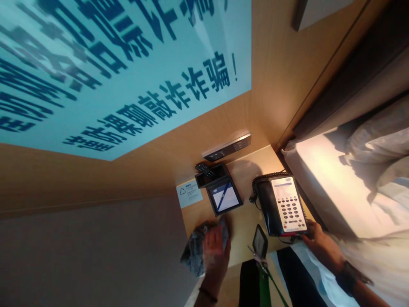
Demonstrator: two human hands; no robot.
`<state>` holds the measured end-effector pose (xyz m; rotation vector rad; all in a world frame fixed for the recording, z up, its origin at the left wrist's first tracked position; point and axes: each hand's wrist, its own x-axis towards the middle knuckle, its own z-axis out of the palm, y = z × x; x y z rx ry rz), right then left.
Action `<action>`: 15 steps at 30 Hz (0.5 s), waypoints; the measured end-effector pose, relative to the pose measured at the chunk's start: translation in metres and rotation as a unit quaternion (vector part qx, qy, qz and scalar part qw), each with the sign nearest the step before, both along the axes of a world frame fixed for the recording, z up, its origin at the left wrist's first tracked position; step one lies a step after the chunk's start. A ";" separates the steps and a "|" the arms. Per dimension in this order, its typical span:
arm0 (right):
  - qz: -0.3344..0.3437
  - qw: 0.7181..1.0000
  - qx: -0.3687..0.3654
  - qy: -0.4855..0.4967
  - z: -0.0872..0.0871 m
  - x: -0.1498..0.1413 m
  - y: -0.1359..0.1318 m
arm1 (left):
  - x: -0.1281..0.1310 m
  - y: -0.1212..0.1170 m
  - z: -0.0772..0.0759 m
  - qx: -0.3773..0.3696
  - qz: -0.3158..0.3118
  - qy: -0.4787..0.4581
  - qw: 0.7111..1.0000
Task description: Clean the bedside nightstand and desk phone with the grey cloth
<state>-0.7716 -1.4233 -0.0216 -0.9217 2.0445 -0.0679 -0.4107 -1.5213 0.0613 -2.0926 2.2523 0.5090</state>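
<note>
Left hand [216,247]: we see it pressed flat on a grey cloth [200,251], fingers curled over the top and bunching the fabric; grip is closed on the cloth.
Right hand [321,243]: fingertips at the near edge of the telephone [283,204]; we can't tell whether the grip is pinching the base or only resting against it.
Cloth position: near-left corner of the worktop [241,224], part of it hanging off the left edge.
Cloth handling: we judge it soft, light and limp; it will fold under pressure and won't slip. Best held by a bunched handful from above, as it sits now.
Telephone position: near-right part of the worktop, just beside the bed [338,179], handset cradled on its left, coiled cord at the far end.
Telephone handling: we judge it rigid plastic, moderately heavy, smooth; the handset can drop off if tilted. Take it by both side edges of the base, not by the cord.
Hanging badge [260,241]: dark card on a green lanyard, dangling between the two hands.
Tray [223,196]: mid worktop, dark, holds a pad and pen.
Remote [204,168]: behind the tray, in a dark box.
Switch panel [227,148]: on the far wall.
Poster [121,72]: large, cyan, blurred, upper left.
</note>
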 end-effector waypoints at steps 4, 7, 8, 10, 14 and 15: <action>0.020 1.000 0.011 -0.001 0.000 -0.009 0.004 | 0.070 0.025 -0.015 0.043 0.016 -0.132 0.990; 0.031 1.000 0.000 -0.001 -0.003 -0.011 0.002 | 0.080 0.025 -0.027 0.064 0.056 -0.115 0.990; 0.034 0.999 -0.007 0.000 -0.004 -0.011 0.002 | 0.076 0.021 -0.027 0.063 0.080 -0.087 0.991; 0.036 0.999 -0.022 0.000 -0.006 -0.010 0.001 | 0.061 0.007 -0.017 0.061 0.118 0.018 0.991; 0.015 0.999 -0.041 -0.006 -0.010 -0.007 0.006 | -0.005 -0.050 0.035 0.035 0.142 0.222 0.964; 0.006 0.999 -0.048 -0.011 -0.013 -0.006 0.009 | -0.028 -0.071 0.049 0.026 0.129 0.234 0.963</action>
